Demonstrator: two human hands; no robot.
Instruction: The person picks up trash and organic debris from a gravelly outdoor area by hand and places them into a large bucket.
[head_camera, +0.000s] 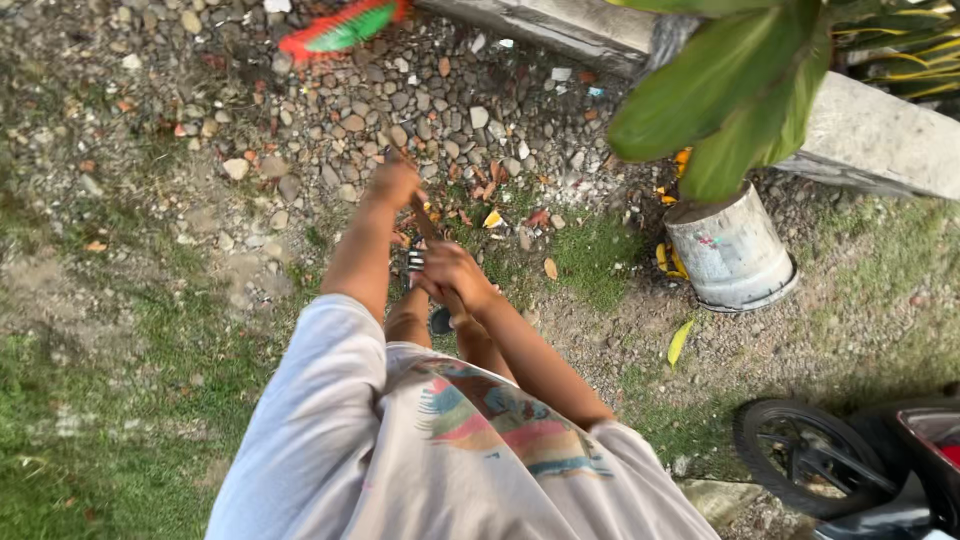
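I look down over my white shirt at a gravel and grass yard. Both hands grip a long brown broom handle (424, 222). My left hand (393, 184) holds it farther up, arm stretched forward. My right hand (455, 275) holds the near end, close to my body. The broom's red and green bristle head (345, 27) is blurred at the top of the view, over the pebbles. Dry leaves (493, 218) lie scattered on the ground just beyond my hands.
A grey concrete curb (860, 130) runs along the top right. A white bucket planter (730, 255) with large green leaves (740, 90) stands to the right. A motorbike's front wheel (805, 458) sits at the bottom right. Grass covers the left side.
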